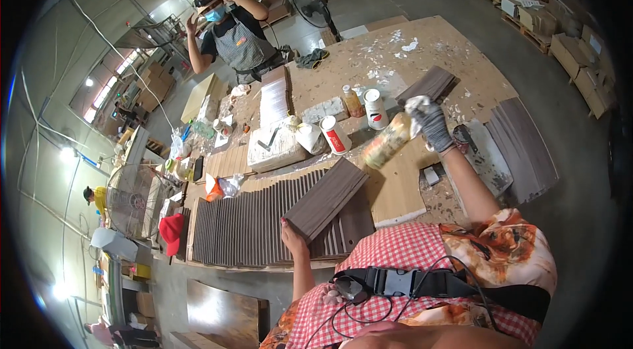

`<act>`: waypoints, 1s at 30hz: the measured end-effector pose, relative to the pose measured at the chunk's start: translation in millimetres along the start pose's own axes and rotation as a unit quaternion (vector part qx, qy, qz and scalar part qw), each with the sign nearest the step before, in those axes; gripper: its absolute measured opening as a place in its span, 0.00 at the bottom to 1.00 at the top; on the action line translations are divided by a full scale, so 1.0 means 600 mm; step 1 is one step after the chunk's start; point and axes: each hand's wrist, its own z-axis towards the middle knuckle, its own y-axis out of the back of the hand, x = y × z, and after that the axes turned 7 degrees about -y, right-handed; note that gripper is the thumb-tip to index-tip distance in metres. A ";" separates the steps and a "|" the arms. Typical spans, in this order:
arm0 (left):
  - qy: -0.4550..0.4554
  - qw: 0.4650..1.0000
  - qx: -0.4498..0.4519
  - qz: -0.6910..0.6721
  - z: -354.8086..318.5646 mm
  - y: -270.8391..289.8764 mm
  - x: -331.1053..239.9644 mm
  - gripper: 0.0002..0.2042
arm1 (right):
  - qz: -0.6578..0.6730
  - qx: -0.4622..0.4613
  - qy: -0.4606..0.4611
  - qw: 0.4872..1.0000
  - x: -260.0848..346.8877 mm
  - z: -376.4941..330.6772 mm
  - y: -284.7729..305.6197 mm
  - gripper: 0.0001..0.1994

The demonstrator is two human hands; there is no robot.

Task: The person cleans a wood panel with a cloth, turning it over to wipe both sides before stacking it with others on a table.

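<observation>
My left hand (293, 238) grips the near end of a dark brown wood-grain panel (328, 196), which lies tilted over a row of similar dark slats (244, 225) on the workbench. My right hand (430, 123), in a grey glove smeared white, holds a yellowish plastic bottle (387, 141) tipped sideways, above a light wooden board (395, 192).
White and red cans (335, 134) and a small bottle (353, 101) stand mid-bench. More dark panels lie at the right (524, 148) and far side (432, 83). A masked person in a striped apron (237, 35) stands across the bench. A fan (130, 198) sits left.
</observation>
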 end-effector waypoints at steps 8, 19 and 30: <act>0.009 0.999 0.001 0.033 -0.018 -0.003 -0.025 0.27 | -0.234 -0.008 0.013 0.972 0.082 0.015 -0.055 0.11; 0.005 1.000 0.003 0.015 0.003 -0.018 -0.011 0.27 | 0.495 -0.135 -0.287 0.809 -0.141 0.030 0.053 0.16; 0.033 0.999 -0.025 0.014 -0.007 -0.013 -0.022 0.30 | -0.495 0.047 0.020 0.867 -0.017 0.068 -0.042 0.14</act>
